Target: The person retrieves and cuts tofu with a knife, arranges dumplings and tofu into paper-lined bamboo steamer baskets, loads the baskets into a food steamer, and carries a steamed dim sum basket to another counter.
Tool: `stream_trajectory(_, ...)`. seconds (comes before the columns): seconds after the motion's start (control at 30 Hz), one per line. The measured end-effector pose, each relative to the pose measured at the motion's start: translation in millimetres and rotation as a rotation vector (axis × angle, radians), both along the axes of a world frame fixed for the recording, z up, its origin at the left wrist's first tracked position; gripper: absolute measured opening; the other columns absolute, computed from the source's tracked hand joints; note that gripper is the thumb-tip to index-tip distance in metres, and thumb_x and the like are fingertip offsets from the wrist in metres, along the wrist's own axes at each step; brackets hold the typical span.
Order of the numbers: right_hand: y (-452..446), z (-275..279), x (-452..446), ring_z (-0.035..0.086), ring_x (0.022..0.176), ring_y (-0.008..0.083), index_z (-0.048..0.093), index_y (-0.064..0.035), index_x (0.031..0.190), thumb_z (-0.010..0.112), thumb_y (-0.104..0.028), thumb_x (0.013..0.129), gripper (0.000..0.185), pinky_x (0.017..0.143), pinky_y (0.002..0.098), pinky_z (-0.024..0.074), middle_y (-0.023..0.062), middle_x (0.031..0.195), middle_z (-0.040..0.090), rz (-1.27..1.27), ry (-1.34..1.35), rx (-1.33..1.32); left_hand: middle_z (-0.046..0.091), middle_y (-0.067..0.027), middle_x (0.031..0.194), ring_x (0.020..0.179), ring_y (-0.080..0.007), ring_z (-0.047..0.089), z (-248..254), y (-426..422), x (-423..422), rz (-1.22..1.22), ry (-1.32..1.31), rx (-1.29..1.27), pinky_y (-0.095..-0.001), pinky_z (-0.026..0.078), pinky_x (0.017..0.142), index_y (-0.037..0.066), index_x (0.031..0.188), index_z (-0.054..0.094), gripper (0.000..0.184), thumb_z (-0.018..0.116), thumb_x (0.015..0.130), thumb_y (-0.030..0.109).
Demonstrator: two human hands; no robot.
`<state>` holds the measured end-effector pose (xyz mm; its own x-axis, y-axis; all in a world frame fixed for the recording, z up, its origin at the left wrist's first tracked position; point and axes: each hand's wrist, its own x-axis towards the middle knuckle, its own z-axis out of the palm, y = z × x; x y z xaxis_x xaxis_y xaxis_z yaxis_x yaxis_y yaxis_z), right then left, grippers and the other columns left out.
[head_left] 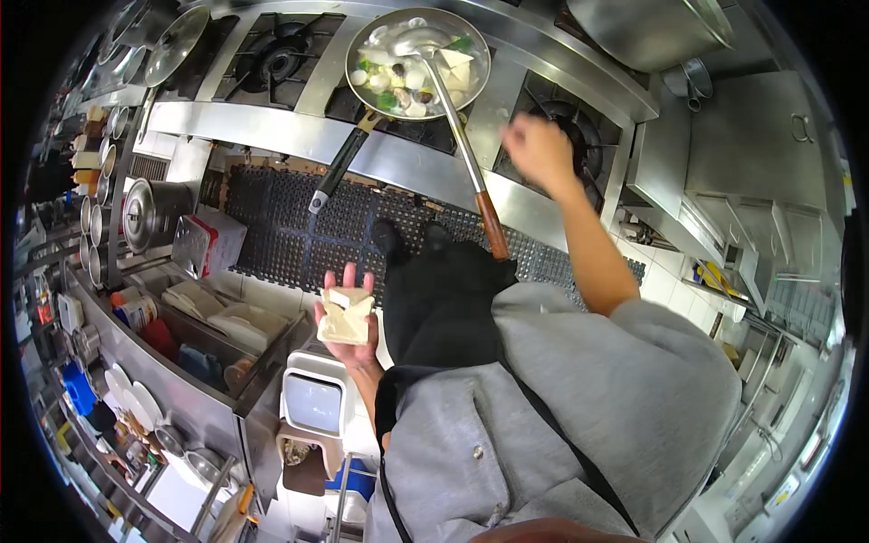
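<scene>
Pale cut pieces of tofu [346, 317] rest on the upturned palm of my left hand [339, 348], whose fingers reach out beneath them. My right hand [540, 152] is above the right burner, beside the pan. Its fingers are curled and slightly blurred, and whatever they may hold is hidden. A frying pan [351, 65] sits on the middle burner, filled with white pieces, green vegetables, dark bits and pale triangular slices. Across it lies a ladle [448, 104], bowl in the food, its wooden handle pointing towards my body. Neither hand touches the pan or ladle.
Bare burners [279, 59] flank the pan. The pan's black handle [339, 167] sticks out over the stove's front edge. A large pot [647, 32] stands at back right. At left are a lidded steel pot [154, 213] and a counter with containers [240, 321]. A black mat [272, 217] covers the floor.
</scene>
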<state>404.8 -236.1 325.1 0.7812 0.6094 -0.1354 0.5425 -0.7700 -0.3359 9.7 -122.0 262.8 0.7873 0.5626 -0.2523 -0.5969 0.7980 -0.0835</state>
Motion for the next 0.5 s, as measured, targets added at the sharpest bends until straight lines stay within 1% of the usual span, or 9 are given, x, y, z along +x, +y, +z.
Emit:
stream_trajectory(0.07, -33.1, -44.3, -28.5, 0.065, 0.079, 0.032, 0.062, -0.0011, 0.097, 0.064, -0.045, 0.085, 0.046, 0.07, 0.0445, 0.0517, 0.0159, 0.09, 0.066, 0.054, 0.412, 0.053, 0.018, -0.0128, 0.156, 0.14, -0.0429, 0.019, -1.8, -23.1, -13.8, 0.059, 0.005, -0.039, -0.0565, 0.055, 0.078, 0.022, 0.146, 0.031, 0.052, 0.036, 0.099, 0.043)
stream_trajectory(0.13, -38.5, -53.6, -73.8, 0.063, 0.073, 0.0214, 0.057, 0.0014, 0.104, 0.069, -0.042, 0.084, 0.049, 0.068, 0.0377, 0.0522, 0.0104, 0.082, 0.064, 0.043, 0.72, 0.45, 0.017, -0.012, 0.156, 0.14, -0.0423, 0.02, -3.5, -41.5, -25.9, 0.092, 0.037, -0.036, -0.0553, 0.055, 0.077, 0.022, 0.146, 0.031, 0.052, 0.036, 0.098, 0.044)
stream_trajectory(0.17, -33.3, -64.8, -74.5, 0.063, 0.073, 0.0214, 0.057, 0.0014, 0.104, 0.069, -0.042, 0.084, 0.049, 0.068, 0.0377, 0.0522, 0.0104, 0.082, 0.064, 0.05, 0.724, 0.447, 0.016, -0.0113, 0.156, 0.139, -0.0417, 0.021, -3.0, -50.2, -30.1, 0.114, 0.074, -0.04, -0.0541, 0.056, 0.076, 0.023, 0.146, 0.032, 0.052, 0.036, 0.098, 0.044)
stream_trajectory(0.23, -18.7, -85.6, -66.7, 0.059, 0.066, 0.0149, 0.053, 0.0009, 0.109, 0.07, -0.034, 0.086, 0.045, 0.062, 0.034, 0.0524, 0.007, 0.076, 0.06, -0.017, 1.073, 0.398, 0.016, -0.0106, 0.156, 0.139, -0.0411, 0.022, -0.9, -65.2, -39.4, 0.139, 0.094, -0.034, -0.0531, 0.056, 0.076, 0.023, 0.146, 0.031, 0.052, 0.035, 0.098, 0.044)
stream_trajectory(0.3, -0.5, -72.3, -47.6, 0.058, 0.056, 0.0173, 0.062, -0.0007, 0.092, 0.061, -0.043, 0.09, 0.043, 0.05, 0.0352, 0.0502, 0.0064, 0.07, 0.06, 0.144, 1.009, 0.143, 0.017, -0.0099, 0.156, 0.139, -0.0403, 0.024, -3.5, -75.5, -53.9, 0.155, 0.114, 0.014, -0.0518, 0.057, 0.075, 0.023, 0.146, 0.031, 0.052, 0.035, 0.098, 0.044)
stream_trajectory(0.33, 10.0, -69.8, -28.8, 0.059, 0.058, 0.0182, 0.066, -0.0027, 0.083, 0.058, -0.047, 0.091, 0.045, 0.055, 0.0375, 0.0515, 0.0073, 0.069, 0.063, 0.134, 0.832, 0.146, 0.017, -0.0099, 0.156, 0.139, -0.0403, 0.024, -5.9, -80.8, -62.1, 0.157, 0.106, 0.023, -0.0518, 0.057, 0.075, 0.023, 0.146, 0.031, 0.052, 0.035, 0.098, 0.044)
stream_trajectory(0.37, 22.4, -78.0, -0.7, 0.063, 0.062, 0.0232, 0.067, -0.0053, 0.082, 0.059, -0.038, 0.089, 0.035, 0.062, 0.0411, 0.0523, 0.0113, 0.073, 0.066, 0.248, 0.396, 0.265, 0.017, -0.0106, 0.156, 0.138, -0.0407, 0.024, -8.0, -86.9, -72.0, 0.195, 0.112, 0.017, -0.0523, 0.056, 0.075, 0.023, 0.146, 0.03, 0.053, 0.036, 0.098, 0.044)
stream_trajectory(0.4, 42.7, -97.0, 29.8, 0.065, 0.07, 0.0306, 0.068, -0.0069, 0.082, 0.059, -0.025, 0.084, 0.02, 0.067, 0.044, 0.0514, 0.016, 0.078, 0.067, 0.134, 0.127, 0.46, 0.017, -0.0113, 0.156, 0.138, -0.0411, 0.024, -8.3, -94.8, -83.5, 0.234, 0.122, 0.005, -0.0529, 0.056, 0.075, 0.023, 0.146, 0.029, 0.053, 0.036, 0.098, 0.044)
stream_trajectory(0.5, 94.4, -80.0, 98.7, 0.063, 0.093, 0.0347, 0.071, -0.0132, 0.093, 0.055, -0.015, 0.081, 0.021, 0.083, 0.0424, 0.0502, 0.0183, 0.098, 0.067, 0.077, -0.269, 0.278, 0.019, -0.013, 0.155, 0.137, -0.0422, 0.026, -1.8, -116.2, -114.6, 0.267, 0.227, 0.007, -0.054, 0.056, 0.074, 0.022, 0.146, 0.03, 0.053, 0.036, 0.098, 0.044)
